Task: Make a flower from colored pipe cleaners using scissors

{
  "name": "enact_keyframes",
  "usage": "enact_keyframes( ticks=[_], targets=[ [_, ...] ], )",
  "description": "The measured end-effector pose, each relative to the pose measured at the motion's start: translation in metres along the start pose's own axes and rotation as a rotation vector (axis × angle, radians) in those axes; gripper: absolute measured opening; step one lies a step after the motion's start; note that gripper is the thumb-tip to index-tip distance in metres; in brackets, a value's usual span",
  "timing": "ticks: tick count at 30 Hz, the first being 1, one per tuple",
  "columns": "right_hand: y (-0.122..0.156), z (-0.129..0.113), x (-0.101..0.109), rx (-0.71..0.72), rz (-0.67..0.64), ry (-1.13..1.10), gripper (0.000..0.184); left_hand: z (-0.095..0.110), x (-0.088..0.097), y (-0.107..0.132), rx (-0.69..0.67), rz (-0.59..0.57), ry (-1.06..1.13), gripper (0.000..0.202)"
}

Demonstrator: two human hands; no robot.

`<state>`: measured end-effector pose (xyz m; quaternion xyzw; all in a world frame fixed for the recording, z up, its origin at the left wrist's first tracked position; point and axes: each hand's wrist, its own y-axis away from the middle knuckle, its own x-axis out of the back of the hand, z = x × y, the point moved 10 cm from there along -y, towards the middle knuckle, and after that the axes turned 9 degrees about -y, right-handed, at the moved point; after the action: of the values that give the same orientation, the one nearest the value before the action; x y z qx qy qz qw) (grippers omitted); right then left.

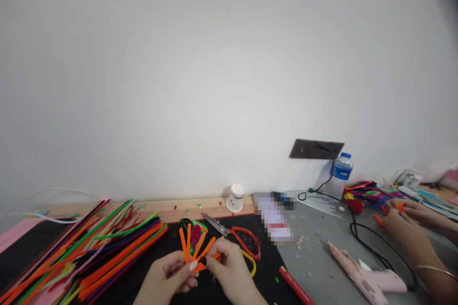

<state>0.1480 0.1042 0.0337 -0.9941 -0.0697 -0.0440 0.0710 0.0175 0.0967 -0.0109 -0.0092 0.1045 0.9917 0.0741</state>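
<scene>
My left hand (170,274) pinches a fan of short orange pipe cleaners (185,244) between thumb and fingers, at the lower middle of the view. Close against it, my right hand (229,263) has its fingers closed on the orange pipe cleaners at their right side. A small black spot shows near its fingertips; I cannot tell what it is. Just behind the hands lies a green and magenta fuzzy piece (196,236). Scissors with red handles (246,243) rest beyond my right hand, and a yellow loop (251,264) sticks out beside it.
A pile of coloured pipe cleaners (121,267) covers the left side. An upturned white paper cup (234,198) stands by the wall. To the right are a red tool handle (295,286), a pink glue gun (368,274), its black cord, a water bottle (341,176) and another person's hands (402,224).
</scene>
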Motion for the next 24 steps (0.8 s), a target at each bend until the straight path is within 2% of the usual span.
enact_keyframes(
  ticks=[5,13,17,20,22,24],
  targets=[
    [0.0,0.001,0.001,-0.043,0.007,-0.04,0.009,0.0,-0.01,-0.001,-0.019,-0.088,-0.01,0.032],
    [0.001,-0.02,0.005,0.067,0.044,-0.011,0.016,-0.007,-0.011,-0.002,0.028,-0.079,-0.033,0.038],
    [0.001,-0.008,0.004,-0.022,0.051,-0.091,0.015,-0.009,-0.011,-0.003,0.034,-0.086,-0.016,0.037],
    [-0.001,0.006,-0.003,-0.118,0.0,-0.251,0.016,-0.01,-0.003,-0.005,0.03,-0.026,0.002,0.036],
    [-0.003,0.012,-0.007,-0.168,-0.027,-0.386,0.023,-0.011,0.005,-0.005,0.024,0.034,0.035,0.038],
    [-0.004,0.015,-0.01,-0.198,-0.041,-0.49,0.031,-0.012,0.007,-0.006,0.037,0.04,0.053,0.04]
  ],
)
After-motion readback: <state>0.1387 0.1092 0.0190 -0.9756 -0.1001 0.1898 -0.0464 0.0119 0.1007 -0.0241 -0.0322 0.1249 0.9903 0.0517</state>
